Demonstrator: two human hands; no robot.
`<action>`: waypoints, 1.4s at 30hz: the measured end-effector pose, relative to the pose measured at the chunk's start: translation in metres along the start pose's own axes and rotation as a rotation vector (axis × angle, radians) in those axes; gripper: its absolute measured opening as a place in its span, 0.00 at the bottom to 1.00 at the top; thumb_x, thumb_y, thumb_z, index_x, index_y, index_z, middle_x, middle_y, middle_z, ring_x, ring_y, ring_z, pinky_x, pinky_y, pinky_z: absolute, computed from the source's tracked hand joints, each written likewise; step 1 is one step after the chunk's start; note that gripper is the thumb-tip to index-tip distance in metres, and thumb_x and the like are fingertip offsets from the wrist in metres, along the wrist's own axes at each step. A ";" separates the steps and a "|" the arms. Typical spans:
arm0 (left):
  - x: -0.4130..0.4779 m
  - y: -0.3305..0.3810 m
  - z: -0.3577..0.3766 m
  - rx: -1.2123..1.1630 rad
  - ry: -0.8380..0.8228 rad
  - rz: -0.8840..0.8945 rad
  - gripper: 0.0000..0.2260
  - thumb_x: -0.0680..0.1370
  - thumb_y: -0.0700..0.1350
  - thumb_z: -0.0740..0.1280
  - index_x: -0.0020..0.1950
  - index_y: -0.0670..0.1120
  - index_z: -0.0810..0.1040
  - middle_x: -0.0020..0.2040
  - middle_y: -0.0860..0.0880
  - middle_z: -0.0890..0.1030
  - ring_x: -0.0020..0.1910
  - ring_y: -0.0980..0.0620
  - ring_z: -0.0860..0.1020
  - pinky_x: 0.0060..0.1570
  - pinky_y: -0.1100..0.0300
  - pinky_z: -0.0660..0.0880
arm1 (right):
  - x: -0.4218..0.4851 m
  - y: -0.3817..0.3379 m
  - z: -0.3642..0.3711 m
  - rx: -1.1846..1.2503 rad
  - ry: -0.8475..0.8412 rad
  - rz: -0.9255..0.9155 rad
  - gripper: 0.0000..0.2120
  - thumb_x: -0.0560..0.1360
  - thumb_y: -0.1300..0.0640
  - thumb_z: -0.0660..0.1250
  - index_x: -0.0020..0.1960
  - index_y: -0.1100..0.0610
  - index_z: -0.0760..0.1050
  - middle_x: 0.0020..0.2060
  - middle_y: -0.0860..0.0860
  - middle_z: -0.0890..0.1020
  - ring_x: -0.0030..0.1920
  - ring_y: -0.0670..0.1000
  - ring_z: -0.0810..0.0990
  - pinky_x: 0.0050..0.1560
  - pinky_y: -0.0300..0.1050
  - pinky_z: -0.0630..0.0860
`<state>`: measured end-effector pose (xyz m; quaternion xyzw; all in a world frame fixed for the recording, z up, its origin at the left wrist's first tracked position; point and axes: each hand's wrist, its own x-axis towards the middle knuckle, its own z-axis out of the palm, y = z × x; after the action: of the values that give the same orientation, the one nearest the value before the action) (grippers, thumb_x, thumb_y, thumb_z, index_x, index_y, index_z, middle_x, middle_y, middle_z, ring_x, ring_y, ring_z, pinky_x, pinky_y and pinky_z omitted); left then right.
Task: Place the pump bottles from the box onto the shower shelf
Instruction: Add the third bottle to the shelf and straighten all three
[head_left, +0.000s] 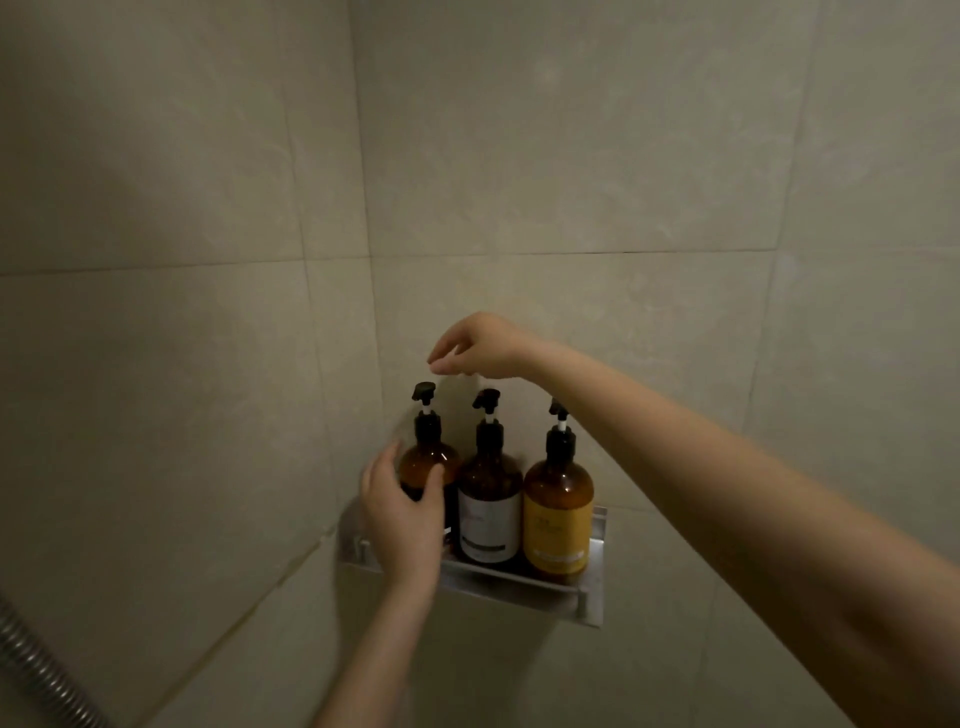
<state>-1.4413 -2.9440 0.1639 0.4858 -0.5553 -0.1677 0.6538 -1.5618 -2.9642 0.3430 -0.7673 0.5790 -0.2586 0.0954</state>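
Left hand (402, 519) grips the leftmost bottle (427, 460); right hand (480, 345) hovers above, fingers drooping, empty

A metal shelf (595, 566) carries three upright pump bottles side by side. The dark bottle (428, 462) stands at nine o'clock, the white-labelled bottle (490, 499) in the centre, and the yellow-labelled bottle (558, 514) at three o'clock.

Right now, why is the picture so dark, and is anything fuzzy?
Head view: the light is dim and yellowish, a shadow darkens the left wall, the bottle labels are too blurry to read, the left hand gripping the leftmost bottle looks smeared, and tile lines bend near the edges.
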 end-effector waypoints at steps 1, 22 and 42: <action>0.005 -0.004 -0.001 0.028 -0.031 -0.049 0.24 0.72 0.48 0.71 0.67 0.49 0.71 0.62 0.49 0.76 0.61 0.49 0.75 0.56 0.57 0.71 | 0.004 -0.002 0.002 0.002 -0.044 -0.008 0.14 0.75 0.52 0.66 0.59 0.54 0.78 0.54 0.49 0.80 0.43 0.45 0.76 0.40 0.37 0.73; 0.010 -0.019 -0.004 0.003 -0.194 -0.097 0.22 0.73 0.48 0.69 0.67 0.49 0.72 0.61 0.51 0.78 0.60 0.52 0.75 0.58 0.57 0.71 | 0.028 -0.005 0.019 -0.042 -0.068 0.093 0.18 0.74 0.46 0.66 0.57 0.58 0.78 0.45 0.52 0.83 0.43 0.49 0.80 0.43 0.40 0.77; -0.081 0.055 0.038 0.066 -0.366 0.176 0.23 0.72 0.47 0.71 0.66 0.49 0.73 0.65 0.53 0.75 0.65 0.58 0.70 0.63 0.67 0.64 | -0.090 0.068 -0.044 0.238 -0.090 0.320 0.15 0.70 0.50 0.72 0.54 0.55 0.82 0.41 0.48 0.82 0.41 0.47 0.77 0.45 0.42 0.75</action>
<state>-1.5195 -2.8734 0.1601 0.4180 -0.7103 -0.1772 0.5380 -1.6591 -2.8939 0.3242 -0.6598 0.6539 -0.2722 0.2508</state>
